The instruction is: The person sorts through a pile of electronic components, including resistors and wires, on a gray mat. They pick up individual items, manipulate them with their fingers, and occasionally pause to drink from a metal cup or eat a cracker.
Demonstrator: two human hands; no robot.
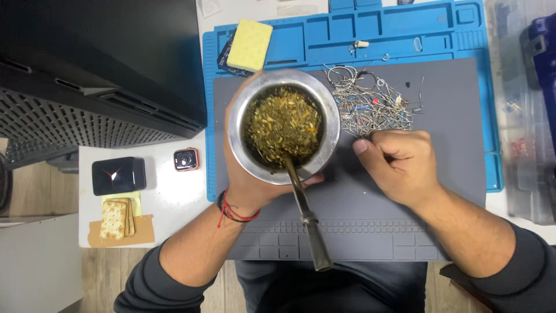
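Observation:
My left hand (246,184) holds a round metal cup (284,124) lifted toward the camera. The cup is full of green-brown chopped herb. A dark metal straw (306,217) sticks out of the herb and points down toward me. My right hand (399,162) rests as a loose fist on the grey mat (452,145), to the right of the cup, and holds nothing that I can see. Just beyond its knuckles lies a heap of small wire pieces and electronic parts (370,104).
A blue work mat (376,35) lies under the grey one, with a yellow sponge (249,44) at its top left. At left are a dark case (87,75), a small black box (119,175), a watch (186,159) and crackers (116,218). Clear plastic boxes (524,110) stand at right.

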